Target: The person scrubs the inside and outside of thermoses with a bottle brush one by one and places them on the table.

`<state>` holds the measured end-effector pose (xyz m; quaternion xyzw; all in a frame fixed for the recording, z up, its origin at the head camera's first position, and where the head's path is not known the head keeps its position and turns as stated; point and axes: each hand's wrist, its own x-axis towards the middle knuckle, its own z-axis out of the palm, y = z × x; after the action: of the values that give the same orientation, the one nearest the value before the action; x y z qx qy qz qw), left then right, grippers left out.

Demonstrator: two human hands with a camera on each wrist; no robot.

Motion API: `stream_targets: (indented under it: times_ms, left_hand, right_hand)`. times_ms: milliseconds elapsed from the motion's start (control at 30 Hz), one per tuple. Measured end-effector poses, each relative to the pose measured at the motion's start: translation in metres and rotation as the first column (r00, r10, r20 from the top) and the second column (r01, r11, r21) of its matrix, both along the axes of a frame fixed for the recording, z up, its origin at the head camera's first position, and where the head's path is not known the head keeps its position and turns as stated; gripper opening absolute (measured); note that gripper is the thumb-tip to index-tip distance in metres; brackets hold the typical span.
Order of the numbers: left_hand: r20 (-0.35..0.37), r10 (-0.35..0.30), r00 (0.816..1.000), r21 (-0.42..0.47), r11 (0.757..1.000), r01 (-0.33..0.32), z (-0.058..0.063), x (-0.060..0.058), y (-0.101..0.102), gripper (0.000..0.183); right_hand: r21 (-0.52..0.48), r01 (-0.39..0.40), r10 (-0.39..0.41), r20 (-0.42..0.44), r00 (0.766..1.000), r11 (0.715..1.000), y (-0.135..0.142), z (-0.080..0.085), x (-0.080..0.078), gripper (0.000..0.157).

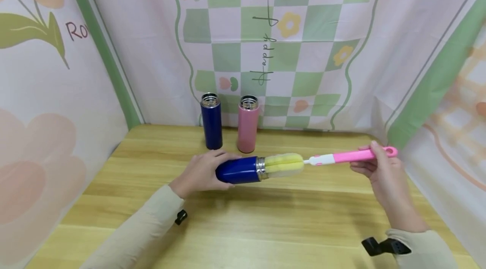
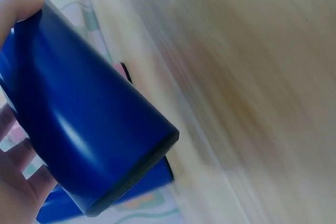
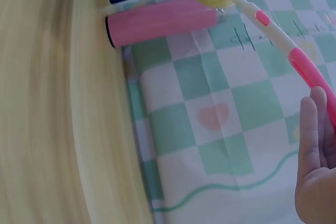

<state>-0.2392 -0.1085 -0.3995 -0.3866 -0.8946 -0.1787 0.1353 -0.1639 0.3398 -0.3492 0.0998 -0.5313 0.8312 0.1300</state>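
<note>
My left hand (image 1: 203, 172) grips a blue thermos bottle (image 1: 239, 170) by its base end, tilted nearly level above the table with its steel mouth to the right. In the left wrist view, the thumb and fingers wrap round the bottle (image 2: 89, 98). The right hand (image 1: 383, 176) holds the pink and white handle of a bottle brush (image 1: 349, 157). Its yellow sponge head (image 1: 284, 164) sits at the bottle's mouth, mostly outside; whether the tip is inside cannot be seen. In the right wrist view, the fingers (image 3: 310, 135) lie along the pink handle (image 3: 310, 69).
A dark blue bottle (image 1: 211, 123) and a pink bottle (image 1: 247, 125) stand uncapped at the back of the wooden table (image 1: 243, 226). Behind them hangs a checkered cloth (image 1: 265, 49), with more printed cloth at both sides.
</note>
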Motion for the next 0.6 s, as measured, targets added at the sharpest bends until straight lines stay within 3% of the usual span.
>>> stream_targets:
  times_ms: [167, 600]
  left_hand:
    - [0.019, 0.037, 0.999, -0.002, 0.999, -0.037, -0.004, -0.002, -0.009, 0.072]
    - [-0.019, 0.013, 1.000, -0.034, 0.999, -0.013, -0.007, -0.003, -0.004, 0.074]
  right_hand:
    - [-0.040, 0.021, -0.024, -0.063, 0.998, 0.999, 0.013, 0.002, 0.001, 0.029]
    - [-0.168, -0.178, 0.155, -0.141, 0.978, 0.970, -0.005, -0.006, -0.006, 0.034]
